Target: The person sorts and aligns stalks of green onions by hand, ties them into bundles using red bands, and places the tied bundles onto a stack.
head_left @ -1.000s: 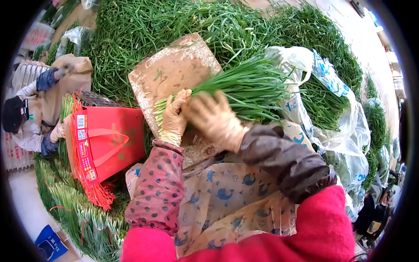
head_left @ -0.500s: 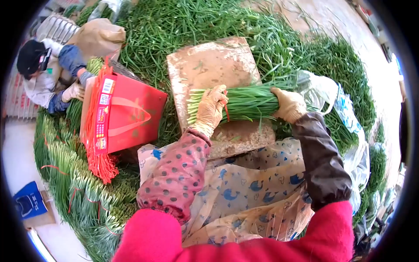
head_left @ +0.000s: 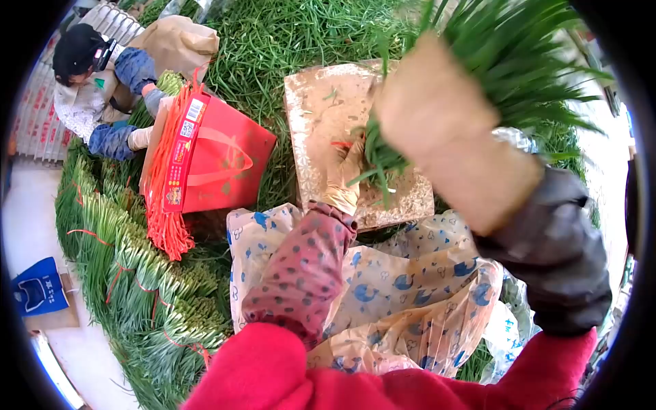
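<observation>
A bundle of green chives (head_left: 512, 55) is raised close to the camera, its leafy tops fanning toward the upper right. My right hand (head_left: 441, 123), in a tan glove and blurred by motion, grips the leaves and hides much of the bundle. Low over the worn board (head_left: 314, 109), my gloved left hand (head_left: 345, 174) is closed at the bundle's lower end. A red tie (head_left: 342, 144) shows at its fingers, while the stem ends are hidden. Loose leaves hang between the two hands.
Left of the board stands a red bag (head_left: 236, 164) with red ties (head_left: 167, 225) draped over its side. Tied chive bundles (head_left: 137, 287) are stacked at left. A co-worker (head_left: 89, 102) sits behind them. Loose chives (head_left: 294, 34) lie beyond the board; patterned plastic (head_left: 403, 294) covers my lap.
The bundle has gone from lying across the board to being raised. My right hand has come up toward the camera with the leaves; my left hand has stayed low over the board.
</observation>
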Tool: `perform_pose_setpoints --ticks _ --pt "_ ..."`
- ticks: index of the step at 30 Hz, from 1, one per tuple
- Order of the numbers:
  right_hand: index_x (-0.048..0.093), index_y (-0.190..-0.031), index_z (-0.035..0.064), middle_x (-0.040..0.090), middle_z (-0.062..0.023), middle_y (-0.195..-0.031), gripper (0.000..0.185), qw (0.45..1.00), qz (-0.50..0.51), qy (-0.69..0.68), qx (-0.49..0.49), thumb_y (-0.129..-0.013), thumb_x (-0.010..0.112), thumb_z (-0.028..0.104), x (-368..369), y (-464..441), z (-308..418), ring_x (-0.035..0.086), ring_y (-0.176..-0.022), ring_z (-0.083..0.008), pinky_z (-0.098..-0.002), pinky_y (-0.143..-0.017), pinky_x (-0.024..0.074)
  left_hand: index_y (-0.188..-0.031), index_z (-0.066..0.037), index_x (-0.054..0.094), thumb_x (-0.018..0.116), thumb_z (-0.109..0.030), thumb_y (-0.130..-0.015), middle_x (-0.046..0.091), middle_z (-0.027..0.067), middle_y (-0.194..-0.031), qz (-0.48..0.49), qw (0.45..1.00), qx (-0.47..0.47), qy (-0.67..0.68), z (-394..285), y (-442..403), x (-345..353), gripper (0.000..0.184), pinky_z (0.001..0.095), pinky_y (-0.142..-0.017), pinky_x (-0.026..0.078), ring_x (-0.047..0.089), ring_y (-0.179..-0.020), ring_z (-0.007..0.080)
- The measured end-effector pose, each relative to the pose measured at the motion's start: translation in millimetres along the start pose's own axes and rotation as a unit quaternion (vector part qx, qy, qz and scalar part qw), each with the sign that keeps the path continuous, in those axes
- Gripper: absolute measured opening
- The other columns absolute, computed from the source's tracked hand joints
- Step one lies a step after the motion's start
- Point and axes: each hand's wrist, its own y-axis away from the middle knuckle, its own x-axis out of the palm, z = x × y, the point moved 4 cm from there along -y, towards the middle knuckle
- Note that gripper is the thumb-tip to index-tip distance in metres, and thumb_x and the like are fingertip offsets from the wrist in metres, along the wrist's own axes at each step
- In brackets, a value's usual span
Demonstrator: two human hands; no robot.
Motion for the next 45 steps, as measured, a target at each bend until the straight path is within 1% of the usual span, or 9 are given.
perform_pose_setpoints --ticks 8,13,17,27,33,35,38,43,45 --pt "0.058 -0.118 0.0123 0.068 -0.0092 -0.097 0.064 0.909 0.082 -0.373 0.170 -0.059 0.083 0.015 80 67 -87 0.063 -0.098 -0.0272 -0.0377 -0.091 0.0442 -0.096 -0.003 0.057 0.060 -0.003 -0.090 0.064 0.0105 -0.097 0.044 0.957 0.134 -0.253 -75 -17 42 0.007 0.0283 -0.079 0.050 0.061 -0.091 0.0171" --pt "0.057 -0.121 0.0136 0.066 -0.0085 -0.110 0.063 0.895 0.364 -0.121 0.226 -0.064 0.082 0.021 139 117 -61 0.063 -0.099 -0.0288 -0.0380 -0.084 0.0518 -0.102 -0.009 0.059 0.064 0.000 -0.082 0.066 0.0127 -0.105 0.101 0.723 0.261 -0.632 -45 -26 66 0.023 0.0359 -0.092 0.047 0.060 -0.108 0.0303" --pt "0.068 -0.094 0.0061 0.069 -0.0130 -0.085 0.019 0.687 0.254 -0.669 0.123 -0.081 0.062 0.019 103 101 19 0.066 -0.085 -0.0303 -0.0391 -0.077 0.0519 -0.094 -0.008 0.063 0.067 -0.002 -0.079 0.067 0.0129 -0.108 0.006 0.809 0.225 -0.543 -11 -26 46 0.017 0.0392 -0.097 0.044 0.055 -0.116 0.0347" --pt "0.066 -0.103 0.0082 0.066 -0.0138 -0.087 0.021 0.708 -0.002 -0.602 0.369 -0.085 0.062 0.019 157 26 92 0.063 -0.084 -0.0354 -0.0399 -0.075 0.0504 -0.109 -0.005 0.066 0.063 -0.006 -0.078 0.062 0.0195 -0.118 -0.049 0.822 0.222 -0.522 -3 -32 33 0.032 0.0416 -0.097 0.045 0.054 -0.116 0.0393" --pt "0.068 -0.102 0.0031 0.069 -0.0069 -0.082 0.025 0.363 0.076 -0.821 0.434 -0.090 0.063 0.025 205 19 100 0.063 -0.069 -0.0146 -0.0301 -0.063 0.0502 -0.112 -0.005 0.064 0.077 -0.009 -0.069 0.056 0.0188 -0.128 0.147 0.915 0.003 -0.376 -9 -45 21 0.045 0.0360 -0.096 0.045 0.055 -0.118 0.0324" --pt "0.067 -0.105 0.0032 0.066 -0.0055 -0.078 0.023 0.316 0.122 -0.824 0.454 -0.092 0.060 0.021 193 19 87 0.059 -0.063 -0.0116 -0.0271 -0.057 0.0483 -0.130 -0.006 0.052 0.087 -0.023 -0.060 0.043 0.0174 -0.140 0.184 0.885 -0.073 -0.423 -22 -36 30 0.080 0.0392 -0.105 0.037 0.045 -0.128 0.0314" --pt "0.067 -0.110 0.0061 0.067 -0.0078 -0.081 0.024 0.258 0.131 -0.848 0.444 -0.092 0.056 0.018 214 8 100 0.060 -0.063 -0.0155 -0.0287 -0.058 0.0492 -0.151 -0.008 0.001 0.088 -0.057 -0.041 0.027 0.0157 -0.149 0.185 0.482 0.026 -0.856 -23 -24 49 0.149 0.0549 -0.113 0.012 0.022 -0.140 0.0325" --pt "0.071 -0.101 0.0135 0.069 -0.0146 -0.090 0.022 0.431 0.105 -0.801 0.401 -0.088 0.059 0.026 176 -2 89 0.067 -0.085 -0.0283 -0.0344 -0.077 0.0507 -0.146 -0.006 0.022 0.080 -0.053 -0.058 0.039 0.0152 -0.140 0.156 0.425 0.060 -0.890 -3 -30 35 0.116 0.0493 -0.110 0.022 0.033 -0.133 0.0294" --pt "0.072 -0.098 0.0115 0.068 -0.0157 -0.086 0.022 0.457 -0.023 -0.796 0.397 -0.088 0.060 0.027 155 20 98 0.066 -0.079 -0.0285 -0.0351 -0.073 0.0513 -0.131 -0.003 0.042 0.068 -0.032 -0.079 0.050 0.0145 -0.119 0.178 0.533 0.116 -0.819 -2 -41 31 0.064 0.0446 -0.099 0.036 0.044 -0.121 0.0291"
